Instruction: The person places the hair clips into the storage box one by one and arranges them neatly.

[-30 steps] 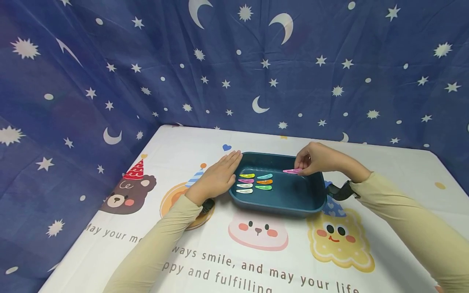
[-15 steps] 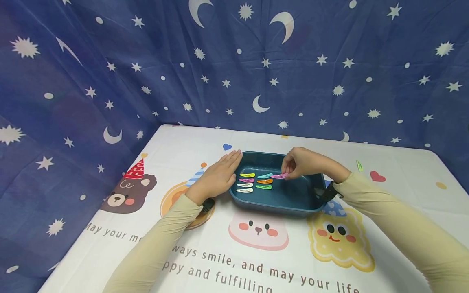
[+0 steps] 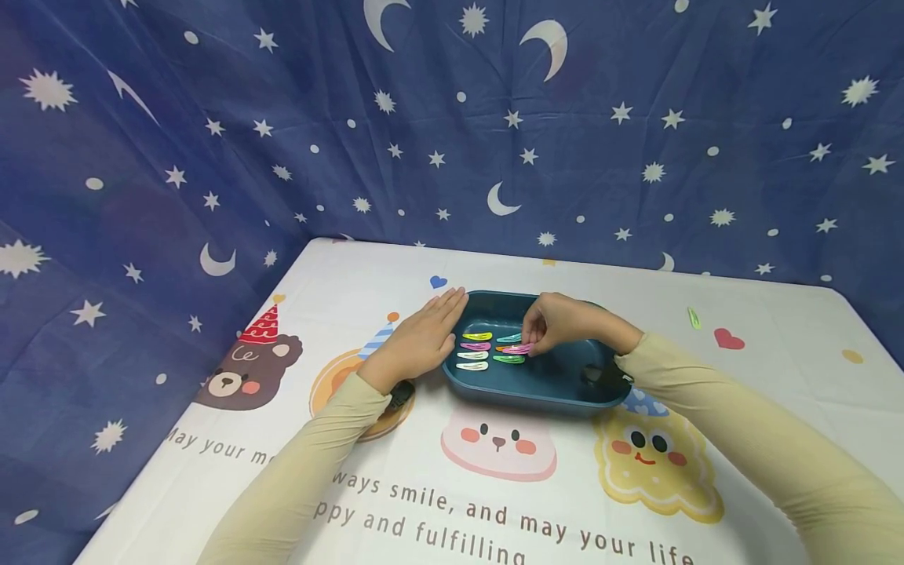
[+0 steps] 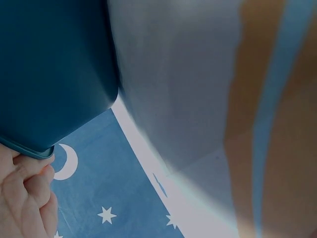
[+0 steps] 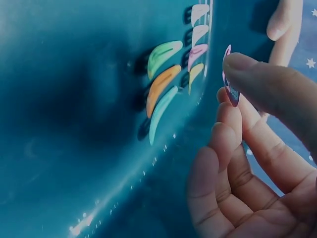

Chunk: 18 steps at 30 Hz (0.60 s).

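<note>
My right hand pinches a pink snap hair clip between thumb and fingers, over the dark teal tray. In the right wrist view that clip is seen edge-on, above the tray floor. Beneath it in the head view lies an orange clip, partly covered, between a light blue clip and a green clip. Further left runs a column with a yellow clip, a pink one and two white ones. My left hand rests at the tray's left rim, fingers extended.
A light green hair clip lies on the white printed tablecloth, right of the tray. Behind the table hangs a dark blue curtain with stars and moons.
My right hand has moved left and toward me with the pink clip, from the tray's right side to above the orange clip. The light green clip on the cloth came into view. The left hand stays put.
</note>
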Each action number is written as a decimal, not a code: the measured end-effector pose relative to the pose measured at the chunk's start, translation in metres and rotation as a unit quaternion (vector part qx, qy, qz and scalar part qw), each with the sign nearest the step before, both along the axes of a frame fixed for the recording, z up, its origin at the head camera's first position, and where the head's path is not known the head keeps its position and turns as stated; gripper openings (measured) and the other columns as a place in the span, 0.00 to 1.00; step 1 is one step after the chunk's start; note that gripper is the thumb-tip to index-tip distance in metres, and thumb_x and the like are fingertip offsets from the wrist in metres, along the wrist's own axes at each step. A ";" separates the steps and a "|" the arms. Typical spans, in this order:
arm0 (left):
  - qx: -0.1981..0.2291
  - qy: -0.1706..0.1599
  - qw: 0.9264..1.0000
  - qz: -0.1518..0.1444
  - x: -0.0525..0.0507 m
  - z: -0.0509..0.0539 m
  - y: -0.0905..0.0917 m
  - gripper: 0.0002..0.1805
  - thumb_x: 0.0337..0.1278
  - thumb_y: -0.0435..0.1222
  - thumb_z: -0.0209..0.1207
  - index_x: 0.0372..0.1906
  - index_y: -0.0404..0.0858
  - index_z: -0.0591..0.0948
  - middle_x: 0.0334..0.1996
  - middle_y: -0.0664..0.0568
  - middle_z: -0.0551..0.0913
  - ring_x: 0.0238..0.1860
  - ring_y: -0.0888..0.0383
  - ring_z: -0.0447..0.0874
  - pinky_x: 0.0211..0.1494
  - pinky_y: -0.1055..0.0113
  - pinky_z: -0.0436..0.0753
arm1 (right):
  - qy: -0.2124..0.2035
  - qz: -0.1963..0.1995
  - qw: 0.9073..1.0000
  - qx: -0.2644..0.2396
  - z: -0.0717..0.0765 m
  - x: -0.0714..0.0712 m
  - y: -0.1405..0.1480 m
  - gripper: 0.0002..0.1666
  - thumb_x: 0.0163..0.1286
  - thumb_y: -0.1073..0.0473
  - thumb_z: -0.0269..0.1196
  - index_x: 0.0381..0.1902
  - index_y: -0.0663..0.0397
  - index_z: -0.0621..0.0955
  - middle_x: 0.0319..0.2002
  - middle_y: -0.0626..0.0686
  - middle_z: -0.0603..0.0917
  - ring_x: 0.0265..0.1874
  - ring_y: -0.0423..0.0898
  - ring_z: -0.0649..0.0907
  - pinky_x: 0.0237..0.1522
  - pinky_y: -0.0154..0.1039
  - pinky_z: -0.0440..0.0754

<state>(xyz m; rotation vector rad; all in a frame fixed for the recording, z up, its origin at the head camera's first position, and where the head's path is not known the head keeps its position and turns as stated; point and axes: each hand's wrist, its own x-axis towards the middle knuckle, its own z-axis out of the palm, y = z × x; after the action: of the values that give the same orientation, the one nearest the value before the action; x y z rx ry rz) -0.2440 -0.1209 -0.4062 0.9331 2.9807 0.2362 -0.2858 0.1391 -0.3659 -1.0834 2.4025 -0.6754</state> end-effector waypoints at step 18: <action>0.000 -0.002 1.000 0.001 -0.001 0.000 0.000 0.34 0.67 0.39 0.41 0.74 0.37 0.45 0.76 0.48 0.43 0.77 0.55 0.38 0.78 0.63 0.45 | -0.022 0.022 0.999 0.019 -0.020 -0.003 -0.016 0.03 0.50 0.67 0.71 0.25 0.59 0.85 0.22 0.48 0.84 0.19 0.33 0.74 0.23 0.26 0.76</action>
<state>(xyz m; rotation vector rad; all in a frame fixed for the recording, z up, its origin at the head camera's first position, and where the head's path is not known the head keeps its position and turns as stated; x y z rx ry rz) -0.2449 -0.1207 -0.4063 0.9283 2.9786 0.2380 -0.2885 0.1234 -0.3856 -1.0905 2.3388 -0.6286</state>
